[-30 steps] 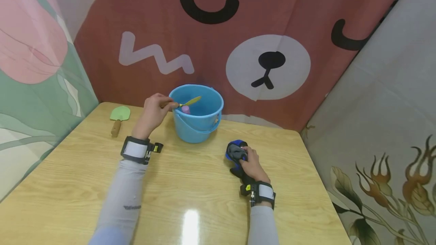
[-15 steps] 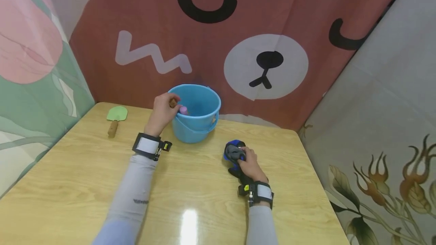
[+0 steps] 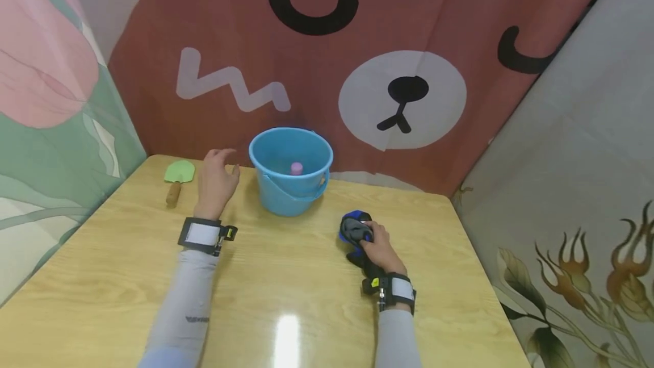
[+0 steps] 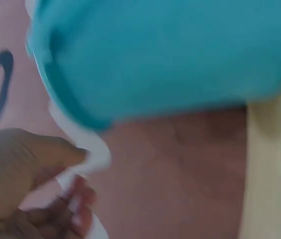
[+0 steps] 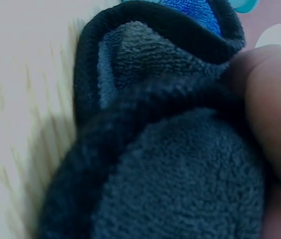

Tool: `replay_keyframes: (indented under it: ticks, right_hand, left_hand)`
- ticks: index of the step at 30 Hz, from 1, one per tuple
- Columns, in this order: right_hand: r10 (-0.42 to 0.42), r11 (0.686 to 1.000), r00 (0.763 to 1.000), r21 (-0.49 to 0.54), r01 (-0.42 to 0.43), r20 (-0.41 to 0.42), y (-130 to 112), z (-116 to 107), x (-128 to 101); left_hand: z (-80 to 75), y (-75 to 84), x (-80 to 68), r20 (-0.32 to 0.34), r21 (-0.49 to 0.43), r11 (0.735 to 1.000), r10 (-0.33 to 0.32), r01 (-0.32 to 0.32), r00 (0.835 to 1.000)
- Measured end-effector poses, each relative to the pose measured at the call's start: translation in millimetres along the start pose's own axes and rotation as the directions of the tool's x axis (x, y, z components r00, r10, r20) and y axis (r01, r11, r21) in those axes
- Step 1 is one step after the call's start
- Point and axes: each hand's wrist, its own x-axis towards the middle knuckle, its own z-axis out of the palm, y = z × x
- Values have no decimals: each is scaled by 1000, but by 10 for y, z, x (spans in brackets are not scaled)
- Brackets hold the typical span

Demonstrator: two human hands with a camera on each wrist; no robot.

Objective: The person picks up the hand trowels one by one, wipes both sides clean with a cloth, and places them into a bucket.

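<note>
In the head view a blue bucket (image 3: 286, 195) stands at the back of the table, its handle hanging down the front. Inside it a small pink-purple object (image 3: 296, 168) shows above the near rim. My left hand (image 3: 217, 183) hovers left of the bucket, fingers loosely bent and holding nothing; the blurred left wrist view shows thumb and fingers apart beside the bucket wall (image 4: 170, 59). To the right of the bucket, my right hand (image 3: 380, 247) grips a crumpled grey and blue cloth (image 3: 353, 230) with black edging, resting on the table. Its fuzzy weave (image 5: 180, 174) fills the right wrist view.
A small green shovel (image 3: 179, 171) with a wooden handle lies at the table's back left, near the left hand. The wooden table (image 3: 276, 277) meets a printed bear curtain (image 3: 317, 72) behind, with hanging cloths on both sides.
My left hand lowered a yellow-bladed tool with a wooden handle into the bucket, let it go and drew back left. The pink-purple object shifted right inside. My right hand kept its grip.
</note>
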Motion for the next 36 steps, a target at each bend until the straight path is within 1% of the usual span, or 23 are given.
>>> replay_keyframes:
  ticks: [1,3,6,9,12,14,16,19,22,24,25,27,28,30,32,34,35,36]
  right_hand:
    - [4,1000,1000,0,-4,3,3,-5,-6]
    - [8,1000,1000,6,-8,10,2,-14,-19]
    - [5,1000,1000,9,-5,12,2,-19,-32]
    - [4,1000,1000,17,-4,5,3,-19,-37]
    - [2,1000,1000,14,-2,-2,1,-11,-37]
    - [1,1000,1000,12,-1,-6,8,-7,-37]
    - [4,1000,1000,7,-4,-6,18,-3,-37]
    - [1,1000,1000,11,-1,-8,24,-10,-26]
    - [-3,1000,1000,21,3,-6,14,-22,-8]
    - [-10,1000,1000,23,11,-7,7,-22,1]
    - [-12,1000,1000,25,12,-8,2,-22,5]
    - [-14,1000,1000,24,15,-14,-3,-21,13]
    - [-23,1000,1000,16,24,-16,-4,-23,17]
    - [-34,999,999,8,35,-14,0,-20,20]
    - [-60,998,998,-5,60,-7,12,-26,15]
    - [-85,996,996,-9,85,13,23,-43,-7]
    - [-94,995,995,-6,95,26,31,-52,-22]
    - [-109,994,993,-9,109,36,38,-66,-37]
  left_hand:
    - [-51,-93,-34,21,54,997,-49,48,999]
    - [-154,-281,-97,69,142,981,-143,133,987]
    - [-262,-570,-155,123,226,953,-233,202,965]
    - [-325,-840,-206,136,261,925,-319,276,938]
    - [-366,-1057,-237,102,252,901,-388,353,916]
    - [-384,-1156,-250,83,244,892,-410,380,908]
    - [-390,-1238,-256,79,250,888,-415,385,906]
    - [-383,-1354,-273,109,257,887,-420,383,901]
    - [-390,-1435,-286,127,233,878,-454,418,882]
    - [-423,-1459,-298,138,216,872,-472,439,871]
    - [-445,-1458,-299,147,208,867,-486,453,862]
    - [-507,-1430,-304,185,236,867,-484,439,855]
    - [-544,-1405,-307,221,250,866,-487,433,845]
    - [-623,-1345,-318,309,295,860,-498,416,810]
    - [-699,-1292,-331,401,355,858,-499,372,768]
    - [-760,-1239,-339,482,399,855,-503,331,717]
    - [-782,-1217,-342,513,419,855,-502,307,697]
    - [-802,-1194,-342,539,430,857,-496,283,681]
